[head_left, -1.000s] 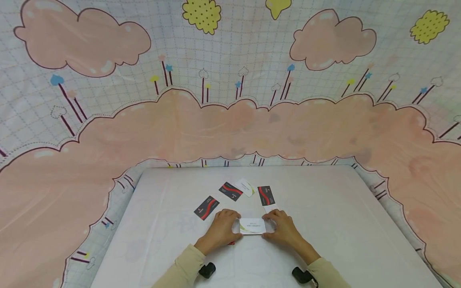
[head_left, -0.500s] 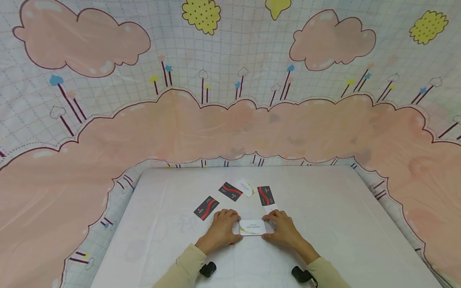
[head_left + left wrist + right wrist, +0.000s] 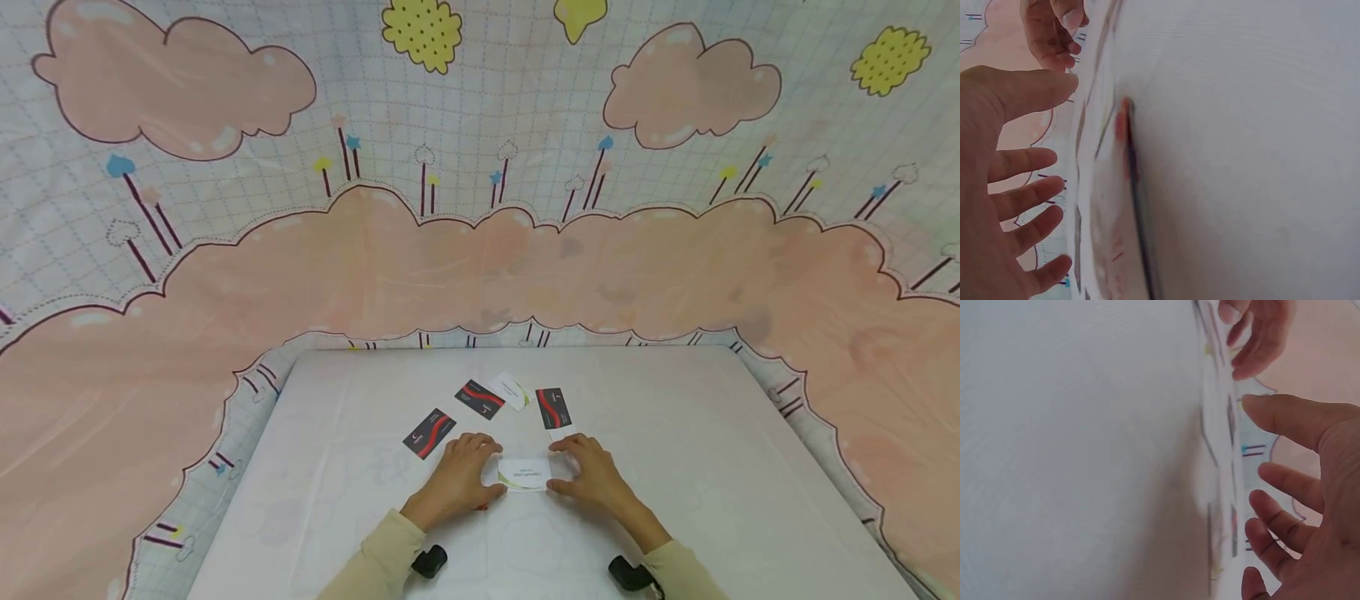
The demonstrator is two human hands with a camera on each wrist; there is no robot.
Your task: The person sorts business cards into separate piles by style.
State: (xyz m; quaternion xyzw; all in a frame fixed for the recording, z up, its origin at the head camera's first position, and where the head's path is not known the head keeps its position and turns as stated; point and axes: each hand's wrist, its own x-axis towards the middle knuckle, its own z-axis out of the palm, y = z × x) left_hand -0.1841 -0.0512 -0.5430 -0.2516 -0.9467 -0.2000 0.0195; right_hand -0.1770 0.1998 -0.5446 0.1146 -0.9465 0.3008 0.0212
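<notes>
a white card with a green curve and small print (image 3: 524,474) lies on the near half of the white table (image 3: 675,433), between the two hands. the left hand (image 3: 456,473) stands at its left end and the right hand (image 3: 596,477) at its right end. both grips are spread: thumbs stand apart from the fingers, and the wrist views show the fingers parted from one another. thumb tips are at or just beside the card's near corners; contact cannot be told.

a red item (image 3: 482,507), mostly hidden, shows just beside the left thumb on the near side; its kind cannot be told. beyond the left hand, to the far left, lies a slanted dark card with a red band (image 3: 430,433). farther off, a second dark card (image 3: 480,399) lies close against a slanted white card (image 3: 513,390). to the right of these is a third dark card (image 3: 553,407), its near end meeting another white card (image 3: 562,432), partly hidden by the right hand. beige sleeves (image 3: 375,557) cover both forearms. black devices (image 3: 430,562) sit at both wrists. behind the table hangs a patterned cloth (image 3: 480,271) printed with clouds
</notes>
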